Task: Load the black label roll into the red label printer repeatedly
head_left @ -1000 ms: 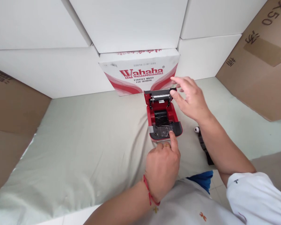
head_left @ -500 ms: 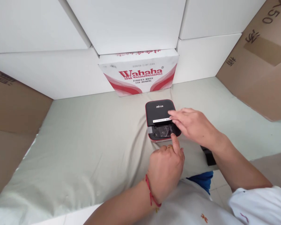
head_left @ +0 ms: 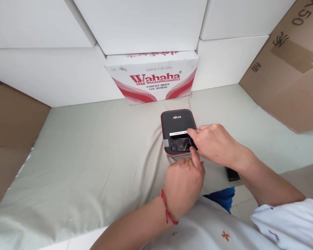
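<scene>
A flat, square black device (head_left: 176, 123) with a red edge lies on the cloth. Across it runs a white strip label with a small warning mark (head_left: 177, 133); below that is a recess with glossy clear film (head_left: 182, 144). My left hand (head_left: 184, 180) wears a ring and has its index fingertip pressed at the recess's lower right corner, the other fingers curled. From the right, my right hand (head_left: 215, 144) is closed, one fingertip on the right end of the label. Whatever the right fingers pinch, if anything, is hidden.
A pale green cloth (head_left: 94, 156) covers the surface. Behind the device stands a red and white Wahaha water carton (head_left: 156, 81) against white boxes (head_left: 146, 24). Brown cartons flank it on the left (head_left: 13, 139) and right (head_left: 289, 93). A dark object (head_left: 232, 174) lies under my right forearm.
My right hand has closed from stretched fingers and come down onto the device at the label's right end. My left hand keeps its index finger at the recess corner.
</scene>
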Demonstrator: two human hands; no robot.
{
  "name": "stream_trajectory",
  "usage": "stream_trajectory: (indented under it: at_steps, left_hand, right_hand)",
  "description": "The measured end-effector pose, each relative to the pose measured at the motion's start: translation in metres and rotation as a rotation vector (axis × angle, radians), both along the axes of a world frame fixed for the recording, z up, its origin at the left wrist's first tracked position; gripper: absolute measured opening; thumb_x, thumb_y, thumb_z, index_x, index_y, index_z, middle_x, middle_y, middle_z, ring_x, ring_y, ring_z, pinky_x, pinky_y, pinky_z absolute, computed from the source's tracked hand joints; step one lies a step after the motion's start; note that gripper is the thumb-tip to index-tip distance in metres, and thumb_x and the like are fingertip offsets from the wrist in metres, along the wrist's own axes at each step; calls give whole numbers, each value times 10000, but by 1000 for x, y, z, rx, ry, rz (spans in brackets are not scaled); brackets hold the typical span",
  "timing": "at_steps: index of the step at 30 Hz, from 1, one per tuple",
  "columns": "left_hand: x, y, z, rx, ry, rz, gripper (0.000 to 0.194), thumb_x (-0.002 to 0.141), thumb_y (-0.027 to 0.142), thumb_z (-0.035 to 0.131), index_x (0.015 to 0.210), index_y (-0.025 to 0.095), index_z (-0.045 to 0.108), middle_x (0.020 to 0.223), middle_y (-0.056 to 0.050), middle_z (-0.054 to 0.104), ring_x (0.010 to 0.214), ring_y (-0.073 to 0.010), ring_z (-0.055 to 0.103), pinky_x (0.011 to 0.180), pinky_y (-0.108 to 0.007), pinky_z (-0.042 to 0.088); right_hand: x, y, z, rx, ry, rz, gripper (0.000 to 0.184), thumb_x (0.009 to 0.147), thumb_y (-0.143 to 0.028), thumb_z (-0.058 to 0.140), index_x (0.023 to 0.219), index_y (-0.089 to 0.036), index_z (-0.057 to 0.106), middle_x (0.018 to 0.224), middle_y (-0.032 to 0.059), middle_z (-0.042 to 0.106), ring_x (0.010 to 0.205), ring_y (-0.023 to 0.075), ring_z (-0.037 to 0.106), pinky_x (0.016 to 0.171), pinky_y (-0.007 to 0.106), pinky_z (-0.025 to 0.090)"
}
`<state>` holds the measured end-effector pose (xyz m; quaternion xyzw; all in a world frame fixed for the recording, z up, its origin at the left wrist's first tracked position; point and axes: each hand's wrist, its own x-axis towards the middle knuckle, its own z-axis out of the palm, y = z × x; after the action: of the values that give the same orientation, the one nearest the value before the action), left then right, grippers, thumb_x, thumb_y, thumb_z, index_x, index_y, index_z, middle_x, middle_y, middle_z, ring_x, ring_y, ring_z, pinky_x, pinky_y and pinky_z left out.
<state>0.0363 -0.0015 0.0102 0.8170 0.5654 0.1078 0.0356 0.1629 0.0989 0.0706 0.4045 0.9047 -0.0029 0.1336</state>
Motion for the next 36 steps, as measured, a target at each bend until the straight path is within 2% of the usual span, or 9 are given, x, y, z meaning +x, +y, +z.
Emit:
stream_trajectory:
  at_steps: [4, 8, 10, 14, 17, 19, 22, 30, 36]
  left_hand:
    - [-1, 1, 5, -7, 57, 2, 456, 1007, 218, 572, 1413, 20, 634, 683, -94, 746, 586, -247, 725, 472, -309, 418]
    - [-8, -1, 4, -13, 3, 22, 481, 986, 254, 606, 1429, 70, 641, 710, -87, 769, 592, -243, 724, 466, -301, 376]
    - [-16, -1, 1, 22, -138, 27, 441, 985, 261, 602, 1405, 137, 660, 695, -47, 753, 582, -215, 698, 494, -291, 396]
    - [-49, 10, -12, 130, -644, 187, 294, 1025, 248, 562, 1290, 247, 688, 656, 55, 636, 559, -122, 589, 607, -246, 471]
    - [-80, 36, -36, 196, -935, 377, 467, 938, 289, 684, 1398, 262, 608, 983, -4, 700, 848, -148, 668, 777, -276, 539]
    - [-97, 58, -57, 59, -1089, 299, 735, 837, 351, 783, 1522, 314, 520, 1383, -87, 640, 1265, -236, 647, 961, -344, 561]
    - [-109, 82, -83, -193, -1310, 140, 894, 847, 423, 765, 1641, 408, 355, 1670, -91, 455, 1560, -274, 465, 1189, -430, 484]
    - [-97, 86, -97, -324, -1507, 83, 1121, 852, 490, 764, 1703, 487, 33, 1805, -63, 273, 1671, -227, 319, 1249, -395, 470]
    - [-91, 86, -99, -340, -1581, 77, 1116, 844, 468, 771, 1701, 471, 55, 1839, -61, 181, 1707, -241, 218, 1274, -424, 441]
  right_hand:
    - [1, -2, -3, 23, 21, -28, 210, 904, -73, 570, 1062, -120, 700, 855, 146, 784, 763, 290, 754, 570, 343, 348]
    - [12, -4, -22, 131, 240, -110, 271, 1014, -128, 503, 1154, -140, 735, 966, 146, 829, 921, 291, 795, 715, 356, 535]
    - [17, -9, -38, 186, 471, -76, 353, 1057, -128, 438, 1263, -148, 724, 1130, 146, 839, 1075, 272, 791, 905, 396, 606]
    - [22, -33, -66, 178, 864, 183, 460, 1029, -67, 446, 1410, -181, 678, 1316, 112, 803, 1266, 221, 737, 1213, 488, 526]
    - [25, -50, -76, 151, 928, 168, 553, 998, -18, 447, 1466, -212, 666, 1301, 111, 807, 1291, 225, 727, 1206, 512, 550]
    - [28, -56, -78, 157, 946, 128, 561, 1007, -26, 450, 1495, -215, 651, 1316, 125, 799, 1299, 230, 724, 1189, 515, 567]
    - [30, -59, -80, 180, 961, 117, 532, 1025, -39, 468, 1500, -209, 637, 1322, 126, 796, 1303, 225, 723, 1185, 515, 571]
    - [24, -62, -83, 174, 1018, 82, 574, 1003, -15, 482, 1520, -239, 591, 1280, 104, 810, 1293, 234, 724, 1166, 535, 581]
    - [18, -57, -75, 233, 984, 120, 414, 991, 7, 503, 1327, -155, 684, 1102, 113, 844, 1260, 250, 740, 1160, 482, 586]
